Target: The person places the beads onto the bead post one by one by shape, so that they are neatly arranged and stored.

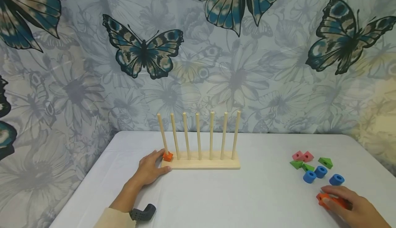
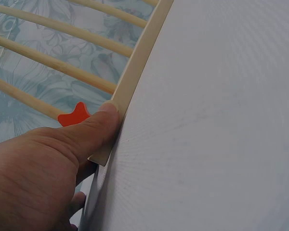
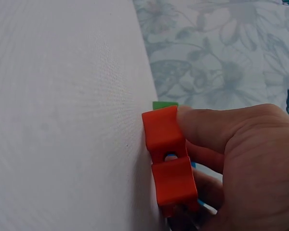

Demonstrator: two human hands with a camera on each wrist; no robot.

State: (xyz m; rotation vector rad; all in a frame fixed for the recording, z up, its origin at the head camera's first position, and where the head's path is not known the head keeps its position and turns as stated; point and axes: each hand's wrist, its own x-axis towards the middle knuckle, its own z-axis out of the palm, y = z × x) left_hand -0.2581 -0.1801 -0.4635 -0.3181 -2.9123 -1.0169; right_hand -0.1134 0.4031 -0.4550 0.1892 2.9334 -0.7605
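pegs number seven; left grip pinches one base, right grip clasps orange stars.

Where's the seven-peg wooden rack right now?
In the head view's middle, the seven-peg wooden rack stands toward the far side of the white table, left of the blue cylinders; the left hand holds its left end.

A pale wooden peg rack stands on the worktop, seven slim round pegs rising in one row from its flat base. An orange star bead sits low on the leftmost peg. More glossy orange beads, a hole showing, are held in the right hand.
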